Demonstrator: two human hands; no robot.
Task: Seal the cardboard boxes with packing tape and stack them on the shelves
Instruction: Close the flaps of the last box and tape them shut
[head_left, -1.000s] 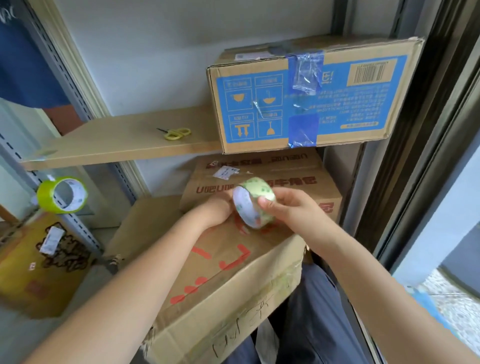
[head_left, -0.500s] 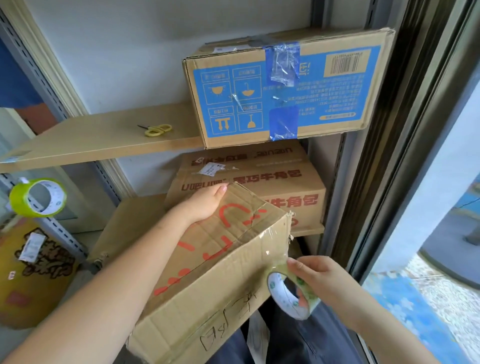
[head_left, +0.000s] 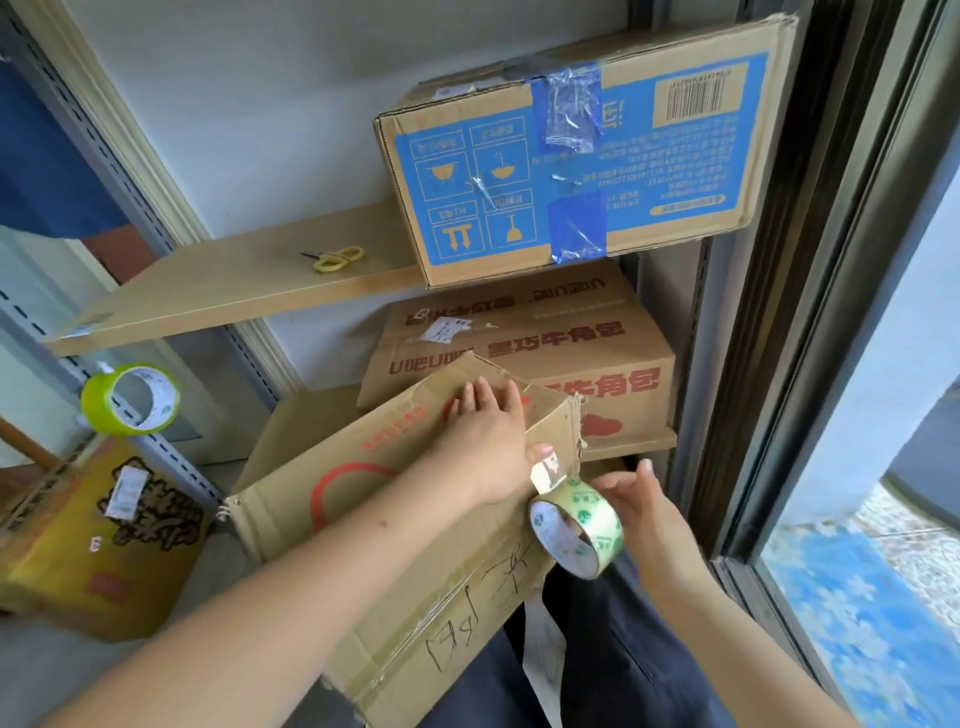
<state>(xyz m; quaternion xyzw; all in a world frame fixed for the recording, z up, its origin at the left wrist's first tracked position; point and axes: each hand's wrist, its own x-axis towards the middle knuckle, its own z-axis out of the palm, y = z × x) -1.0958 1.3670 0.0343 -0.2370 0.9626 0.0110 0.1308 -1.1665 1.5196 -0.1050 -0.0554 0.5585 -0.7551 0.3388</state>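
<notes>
Your left hand (head_left: 485, 441) lies flat on the box (head_left: 395, 519), fingers straight, thumb pinning the tape end at the box's right edge. Your right hand (head_left: 641, 514) curls round the roll (head_left: 576, 527), just right of the box and low against its side. The box rests on your lap, below the shelved boxes. To do this well, keep the thumb pressed hard, pull the roll down the side with the strip taut, and smooth it onto the cardboard as it goes, so no creases or bubbles form along the seam.
</notes>
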